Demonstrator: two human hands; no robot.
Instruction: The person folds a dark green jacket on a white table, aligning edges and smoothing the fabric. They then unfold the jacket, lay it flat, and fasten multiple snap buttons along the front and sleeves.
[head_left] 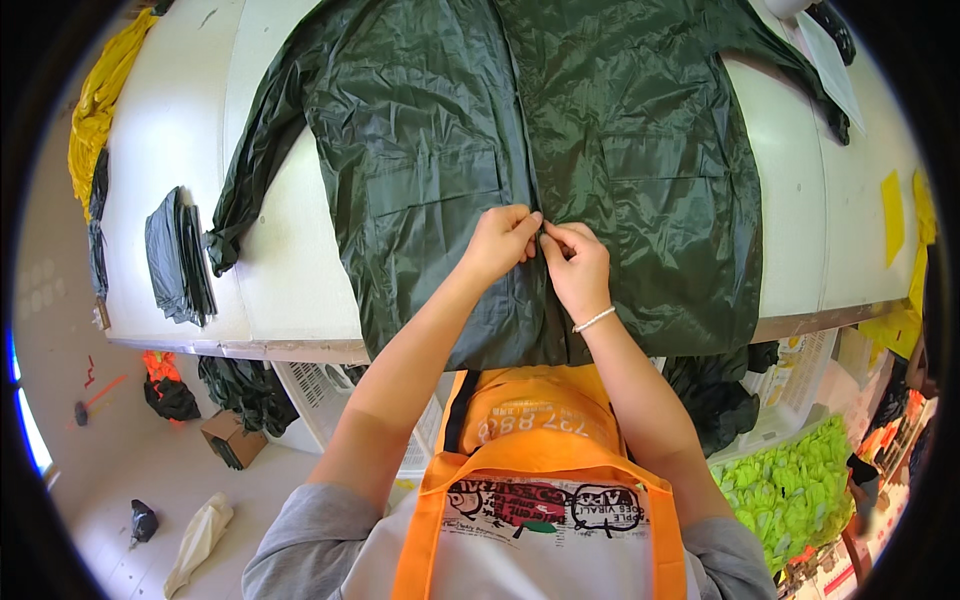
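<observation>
In the head view, we see a dark green jacket [400, 120] that lies spread on the white table [285, 290], directly in front of the person, with its hem at the near border of the table. Its front line [520, 100] is the long axis here: it runs from the hem straight away from the body, almost through the middle of the garment, and both hands meet on it in the lower part. The left hand [502, 242] comes from the left side and pinches the cloth at this line between thumb and finger; the right hand [578, 262], with a pale bracelet [594, 320] on its wrist, pinches just beside it from the right. The fingertips almost touch, so we cannot say that one hand is nearer, and we cannot tell what small part is hidden between them. One pocket flap [435, 182] lies beyond the left hand, another flap [665, 160] beyond the right. Farther to the left, near the left cuff [222, 252], we notice a folded dark bundle [176, 255], well apart from both hands.
</observation>
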